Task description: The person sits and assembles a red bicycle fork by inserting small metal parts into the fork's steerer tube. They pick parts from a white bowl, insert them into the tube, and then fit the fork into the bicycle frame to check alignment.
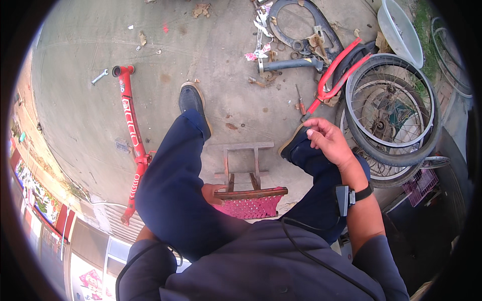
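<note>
Stool [251, 193] between the legs [173, 173], in the left hand [213, 193].
Probably light; wooden-looking rail [273, 191] likely stiff, pink woven seat [246, 206] likely softer with some give, so better taken by the rail. Left hand apparently clamped on the rail's left end, partly hidden by the leg. Right hand [329, 142] off the stool, seen over the other leg, thumb and fingers nearly together; cannot tell if pinching anything. Tight sideways between the legs, more room ahead over the concrete [165, 52]. Further out: bike frame [129, 113] left; screwdriver [302, 105], fork [324, 94], wheels [401, 159] right, possible snags.
</note>
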Demonstrator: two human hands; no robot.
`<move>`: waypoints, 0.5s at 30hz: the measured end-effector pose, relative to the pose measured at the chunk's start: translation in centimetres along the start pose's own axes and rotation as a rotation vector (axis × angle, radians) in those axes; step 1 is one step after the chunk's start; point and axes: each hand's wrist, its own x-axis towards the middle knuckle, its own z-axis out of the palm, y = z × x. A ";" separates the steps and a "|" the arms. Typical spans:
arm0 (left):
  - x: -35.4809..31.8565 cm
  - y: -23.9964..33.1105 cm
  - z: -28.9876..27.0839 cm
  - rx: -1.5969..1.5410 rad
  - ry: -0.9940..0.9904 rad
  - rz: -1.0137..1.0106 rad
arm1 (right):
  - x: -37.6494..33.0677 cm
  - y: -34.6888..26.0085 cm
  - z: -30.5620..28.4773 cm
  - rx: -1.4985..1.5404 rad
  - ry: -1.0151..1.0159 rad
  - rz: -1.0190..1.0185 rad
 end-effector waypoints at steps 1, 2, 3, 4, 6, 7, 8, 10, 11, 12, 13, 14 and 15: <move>-0.6 -0.3 -1.0 0.005 0.016 -0.005 | 0.2 -0.3 -0.1 0.002 0.014 -0.029; -1.0 -0.6 -2.2 0.010 0.033 -0.002 | 0.4 -0.7 -0.4 0.022 0.017 -0.066; -1.6 -0.9 -3.0 0.015 0.064 0.000 | 0.6 -1.1 -0.6 0.013 0.038 -0.092; -2.1 -1.2 -4.2 0.025 0.086 -0.006 | 0.8 -1.6 -0.8 0.025 0.046 -0.131; -3.1 -1.8 -6.4 0.024 0.192 -0.005 | 1.0 -2.4 -1.4 0.074 0.074 -0.223; -3.7 -2.1 -7.3 0.018 0.264 -0.005 | 1.1 -2.7 -1.6 0.113 0.088 -0.279; -4.1 -2.4 -8.4 0.007 0.351 -0.001 | 1.0 -2.9 -1.8 0.152 0.107 -0.325; -5.1 -2.8 -10.5 -0.034 0.556 0.021 | 0.5 -3.2 -2.0 0.214 0.134 -0.447; -5.6 -3.0 -11.5 -0.064 0.669 0.038 | -0.1 -3.1 -2.1 0.245 0.141 -0.490; -6.2 -3.0 -12.4 -0.099 0.786 0.068 | -0.7 -3.0 -2.2 0.284 0.127 -0.545; -7.2 -3.2 -12.7 -0.134 0.884 0.097 | -1.2 -2.9 -2.1 0.240 0.160 -0.607; -8.4 -3.0 -13.6 -0.176 0.986 0.142 | -1.9 -2.7 -2.0 0.228 0.182 -0.605; -10.0 -2.9 -13.7 -0.211 1.067 0.190 | -2.5 -2.5 -1.9 0.218 0.194 -0.626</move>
